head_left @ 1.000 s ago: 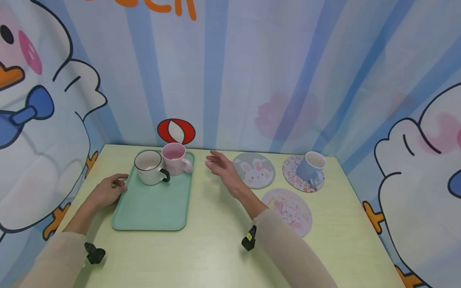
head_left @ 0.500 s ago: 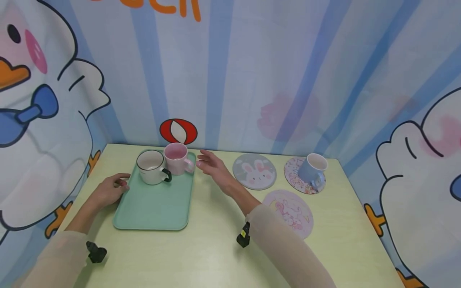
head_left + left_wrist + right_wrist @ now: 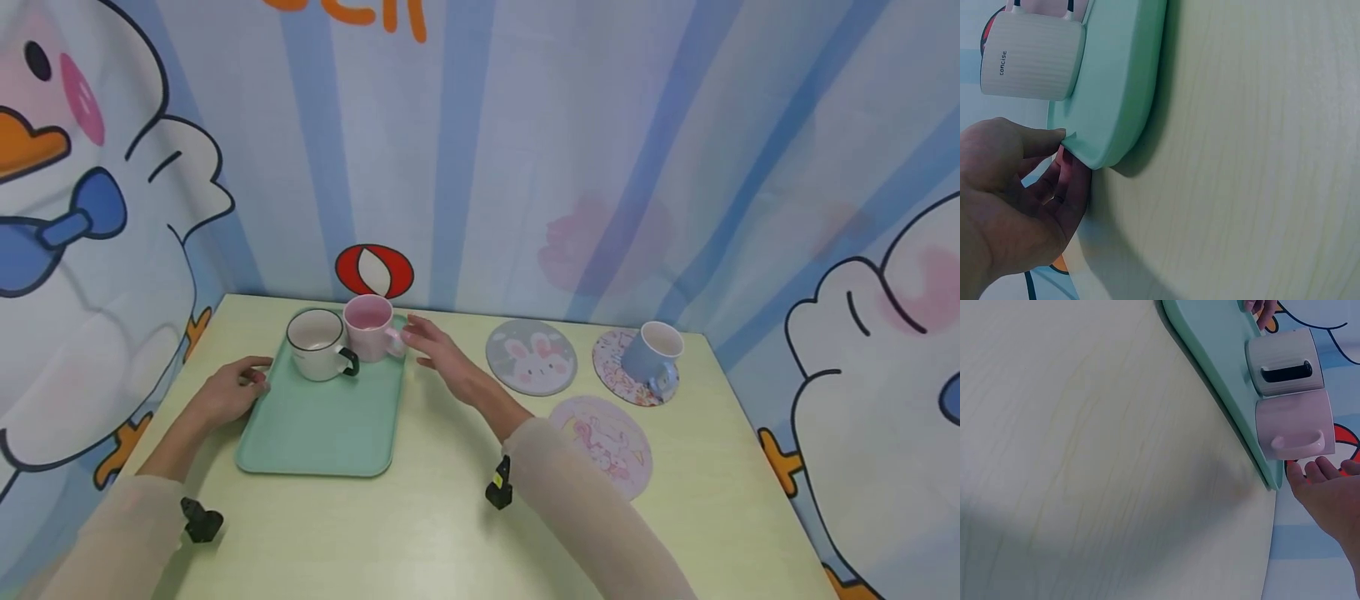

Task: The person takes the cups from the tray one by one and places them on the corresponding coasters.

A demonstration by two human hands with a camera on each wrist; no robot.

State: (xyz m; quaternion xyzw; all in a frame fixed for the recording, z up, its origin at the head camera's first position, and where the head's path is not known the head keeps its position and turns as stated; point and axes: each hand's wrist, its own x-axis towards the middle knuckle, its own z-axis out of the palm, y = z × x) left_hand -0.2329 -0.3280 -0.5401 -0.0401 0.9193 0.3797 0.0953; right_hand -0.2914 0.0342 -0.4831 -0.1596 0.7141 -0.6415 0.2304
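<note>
Apparently pre-grasp, my left hand [image 3: 228, 396] pinches the green tray [image 3: 322, 429] while my right hand [image 3: 444, 354], fingers [image 3: 1314, 472] loosely extended, hangs beside the pink mug [image 3: 367, 335] standing on it, seemingly needing a grip next.

The left hand [image 3: 228, 393] is touching the side of the green tray [image 3: 322, 429], which is lying between both hands on the desk [image 3: 435, 525]. Right of that hand, the white mug [image 3: 315, 357] is standing on the tray beside the pink mug [image 3: 366, 331]. The right hand [image 3: 447, 360] is hovering just beside the pink mug's handle. Right of this hand, the grey rabbit coaster [image 3: 528, 357] is lying near; farther right, the blue mug [image 3: 642, 357] is standing on the patterned coaster [image 3: 609, 367], and the pink coaster [image 3: 606, 446] is lying closer to the person.
</note>
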